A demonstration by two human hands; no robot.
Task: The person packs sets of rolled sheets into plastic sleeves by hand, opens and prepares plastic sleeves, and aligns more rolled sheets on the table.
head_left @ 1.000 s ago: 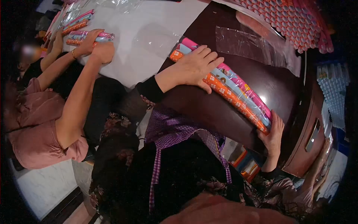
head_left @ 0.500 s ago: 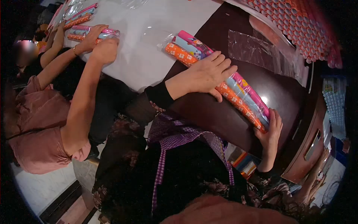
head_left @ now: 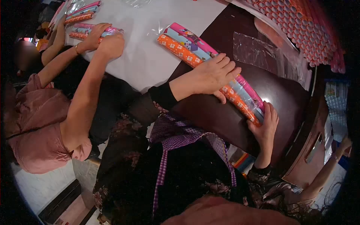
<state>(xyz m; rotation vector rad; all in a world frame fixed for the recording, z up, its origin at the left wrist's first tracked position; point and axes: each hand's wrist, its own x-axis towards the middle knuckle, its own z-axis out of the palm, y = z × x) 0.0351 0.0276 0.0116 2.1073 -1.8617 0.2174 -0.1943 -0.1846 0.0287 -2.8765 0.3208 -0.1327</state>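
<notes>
A pack of wrapping paper rolls lies slantwise across the table in a clear plastic sleeve. Its rolls are orange with white gift prints, light blue, and pink with cartoon figures. My left hand lies across the middle of the pack, fingers over the far side and thumb along the near side. At the pack's lower right end, my right hand cups the roll ends between thumb and fingers. Loose plastic of the sleeve sticks out past the upper left end.
A clear plastic sleeve lies flat on the dark table. Stacked rolls rise at upper right. On the left, a co-worker's hands press another pack on the white surface. Another person's arm reaches in at right.
The pack has slid up and left, pushed further through its sleeve at that end. My right hand has moved the same way with it. The arm at far right has reached upward.
</notes>
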